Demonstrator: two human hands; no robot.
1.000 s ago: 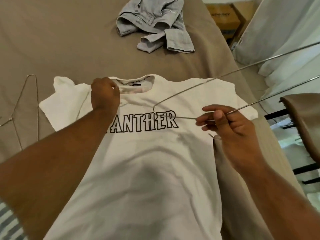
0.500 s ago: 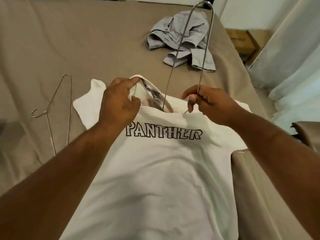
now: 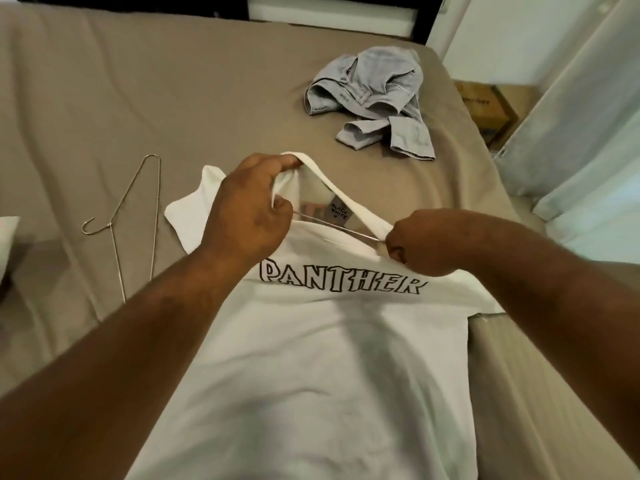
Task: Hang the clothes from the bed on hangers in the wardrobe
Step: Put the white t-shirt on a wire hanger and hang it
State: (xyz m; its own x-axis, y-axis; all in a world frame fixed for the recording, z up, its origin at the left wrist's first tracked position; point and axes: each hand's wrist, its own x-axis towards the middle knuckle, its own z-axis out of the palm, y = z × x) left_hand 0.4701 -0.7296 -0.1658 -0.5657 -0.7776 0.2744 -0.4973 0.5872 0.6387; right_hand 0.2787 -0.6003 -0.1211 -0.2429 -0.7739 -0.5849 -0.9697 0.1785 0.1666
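Note:
A white T-shirt [image 3: 311, 358] printed PANTHER lies face up on the brown bed [image 3: 138, 98]. My left hand [image 3: 246, 209] pinches the collar and lifts it open. My right hand [image 3: 426, 242] grips the collar's right side together with a wire hanger [image 3: 332, 226]. Only a thin stretch of that hanger shows across the neck opening; the rest is inside the shirt. A crumpled grey garment [image 3: 374, 98] lies farther back on the bed.
A second wire hanger [image 3: 138, 216] lies flat on the bed left of the shirt. A cardboard box [image 3: 488, 105] sits on the floor past the bed's right edge, beside pale curtains [image 3: 581, 133].
The hanger stood upright above the collar; it has since gone down into the neck opening. My right hand dropped to the collar's right side, and my left hand pulled the collar wider.

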